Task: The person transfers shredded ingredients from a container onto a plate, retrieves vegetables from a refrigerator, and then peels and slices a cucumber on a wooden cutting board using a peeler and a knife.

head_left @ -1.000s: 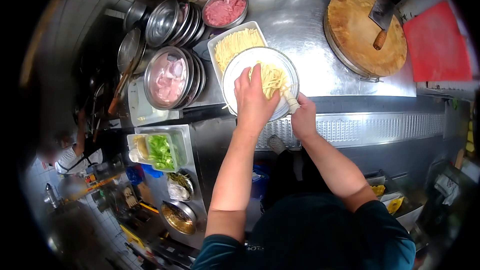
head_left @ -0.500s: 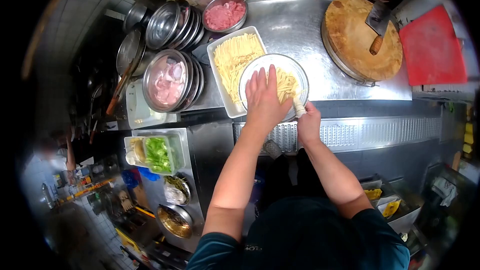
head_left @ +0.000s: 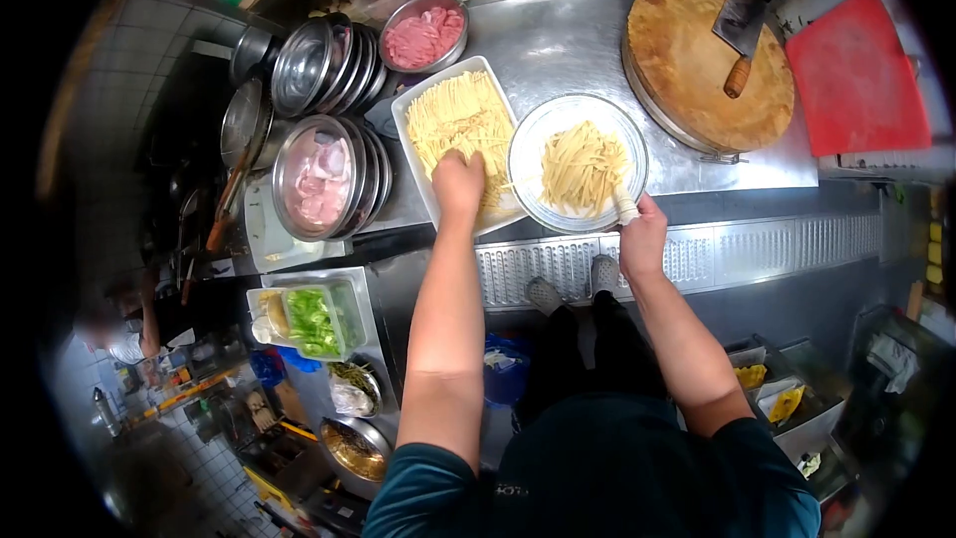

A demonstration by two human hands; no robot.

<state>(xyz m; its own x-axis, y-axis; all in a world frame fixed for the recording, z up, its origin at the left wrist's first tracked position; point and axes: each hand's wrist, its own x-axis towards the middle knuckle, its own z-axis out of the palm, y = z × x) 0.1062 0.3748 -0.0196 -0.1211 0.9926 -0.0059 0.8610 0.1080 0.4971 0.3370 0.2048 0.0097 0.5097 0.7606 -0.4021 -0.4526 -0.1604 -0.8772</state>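
My left hand (head_left: pixel 459 184) reaches into the white tray (head_left: pixel 411 154) of pale yellow strips (head_left: pixel 458 112), its fingers curled down into them at the near part of the tray. My right hand (head_left: pixel 643 236) is closed round the wrapped handle (head_left: pixel 625 203) of a round, pale strainer (head_left: pixel 526 152), held just right of the tray. A heap of the same strips (head_left: pixel 583 167) lies in the strainer. A few strips poke over its left rim.
Bowls of meat (head_left: pixel 425 34) and stacked metal bowls (head_left: pixel 317 179) stand to the left. A cleaver (head_left: pixel 739 25) lies on the round chopping block (head_left: pixel 687 70), beside a red board (head_left: pixel 856 75). Cut green vegetables (head_left: pixel 313 323) sit lower left; another person (head_left: pixel 134 334) is far left.
My left hand has left the strips in the strainer and moved left and down into the tray's strips. The strainer and my right hand have shifted right, uncovering more of the tray.
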